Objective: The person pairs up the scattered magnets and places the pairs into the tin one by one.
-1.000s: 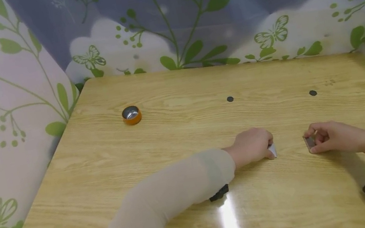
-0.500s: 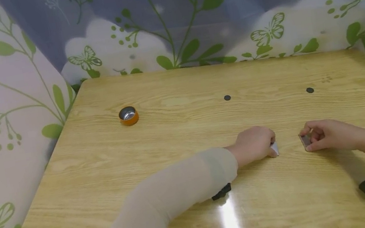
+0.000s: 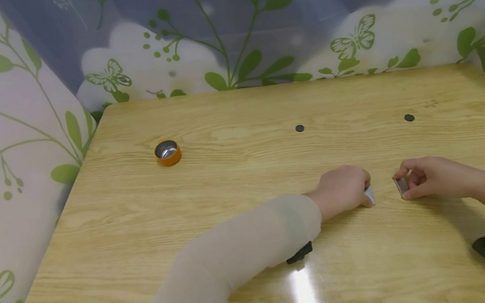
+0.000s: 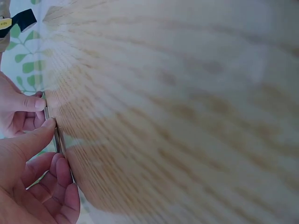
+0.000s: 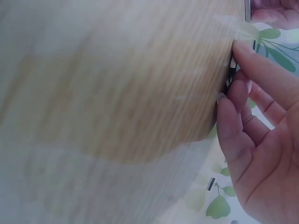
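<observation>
My left hand [image 3: 343,188] pinches a small flat plate [image 3: 370,196], pale on the side facing the head camera, between thumb and fingers. Opposite it, my right hand [image 3: 439,176] grips a small flat grey plate [image 3: 402,187] on edge. A narrow gap separates the two plates, both low over the wooden table. From the left wrist, the left plate [image 4: 59,140] shows only as a thin edge under the thumb. The right wrist view has the right plate [image 5: 232,66] mostly covered by thumb and fingers. Their exact kind cannot be made out.
On the wooden table [image 3: 237,174], two dark round discs lie beyond the hands, one disc [image 3: 299,128] near the middle and another disc [image 3: 409,117] to the right. An orange metal-lined bowl [image 3: 168,153] stands at the far left. Patterned curtains [image 3: 244,21] border the table.
The two hands have come closer together, narrowing the gap between the plates. Both grips look the same. The head view has shifted slightly; bowl and discs appear to stay put.
</observation>
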Demonstrator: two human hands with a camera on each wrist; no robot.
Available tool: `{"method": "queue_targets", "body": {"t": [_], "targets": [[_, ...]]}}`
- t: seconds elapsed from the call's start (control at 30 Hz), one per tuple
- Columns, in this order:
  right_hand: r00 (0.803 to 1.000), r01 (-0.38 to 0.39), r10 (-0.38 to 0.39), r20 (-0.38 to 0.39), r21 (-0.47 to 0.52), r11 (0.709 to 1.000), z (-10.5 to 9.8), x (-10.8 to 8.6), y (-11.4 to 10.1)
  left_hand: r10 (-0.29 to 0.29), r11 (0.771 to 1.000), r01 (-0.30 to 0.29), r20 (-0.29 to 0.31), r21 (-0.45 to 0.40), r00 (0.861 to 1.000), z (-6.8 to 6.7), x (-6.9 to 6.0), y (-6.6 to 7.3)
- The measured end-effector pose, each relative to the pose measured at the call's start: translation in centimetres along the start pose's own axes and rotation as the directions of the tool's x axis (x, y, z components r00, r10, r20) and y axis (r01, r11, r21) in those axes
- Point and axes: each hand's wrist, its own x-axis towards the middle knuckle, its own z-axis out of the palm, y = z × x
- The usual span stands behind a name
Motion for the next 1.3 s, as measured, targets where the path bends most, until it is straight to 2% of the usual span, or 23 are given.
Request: {"method": "queue_targets", "body": {"t": [0.13, 0.43, 0.67, 0.9, 0.97, 1.1, 1.2, 1.3], "targets": [[1.0, -0.019, 0.02, 0.013, -0.014, 1.0, 0.0, 0.1, -0.2, 0.001, 1.0, -0.001, 0.01, -0.007, 1.0, 0.1, 0.1, 0.2], [0.999, 0.038, -0.038, 0.003, -0.026, 0.999, 0.3, 0.6, -1.0, -0.022, 0.999, 0.022, 0.013, -0.023, 1.0, 0.3, 0.7, 0.2], [0.999, 0.032, -0.031, 0.019, -0.014, 0.999, 0.6, 0.8, -1.3, -0.024, 0.999, 0.025, 0.03, -0.028, 0.999, 0.3, 0.9, 0.5], [0.991, 0.129, -0.13, -0.017, -0.033, 0.991, 1.2, 1.1, -1.9, -0.027, 0.999, 0.028, 0.015, -0.035, 1.0, 0.5, 1.6, 1.2], [0.99, 0.137, -0.138, -0.018, -0.044, 0.99, 1.3, 1.4, -2.2, -0.033, 0.999, 0.033, 0.005, -0.038, 0.999, 0.4, 1.7, 1.3], [0.994, 0.106, -0.107, -0.004, -0.051, 0.993, 1.3, 1.7, -2.6, -0.033, 0.999, 0.033, -0.011, -0.036, 0.999, 0.4, 1.5, 1.1], [0.999, 0.05, -0.05, -0.005, -0.033, 0.998, 1.5, 1.5, -2.7, -0.006, 0.999, 0.006, -0.011, -0.04, 1.0, 0.6, 1.3, 1.1], [0.999, 0.023, -0.025, -0.034, -0.061, 0.998, 1.9, 1.2, -2.8, 0.032, 0.999, -0.032, 0.004, -0.037, 0.999, 0.8, 1.0, 1.0]]}}
